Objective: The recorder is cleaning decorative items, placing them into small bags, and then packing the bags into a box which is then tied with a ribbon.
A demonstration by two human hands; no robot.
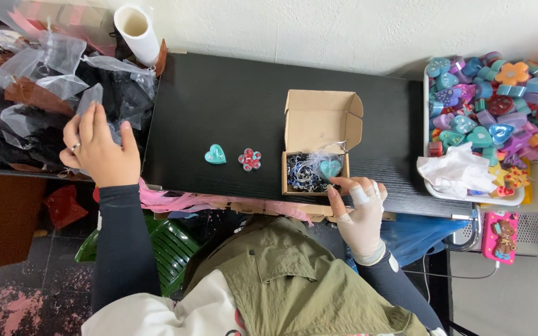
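So far, your right hand [361,214] fingers pinch the bagged teal heart [330,167] into the box [316,146] at the counter's [231,106] near edge; your left hand [98,149], fingers spread, presses the organza bags [45,62]. The loose heart [215,154] and flower [250,159] remain unpacked.

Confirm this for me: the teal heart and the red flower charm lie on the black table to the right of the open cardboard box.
Not quite. The head view shows the teal heart and the red flower charm on the black table to the left of the open cardboard box, not the right. They do lie on the table, side by side.
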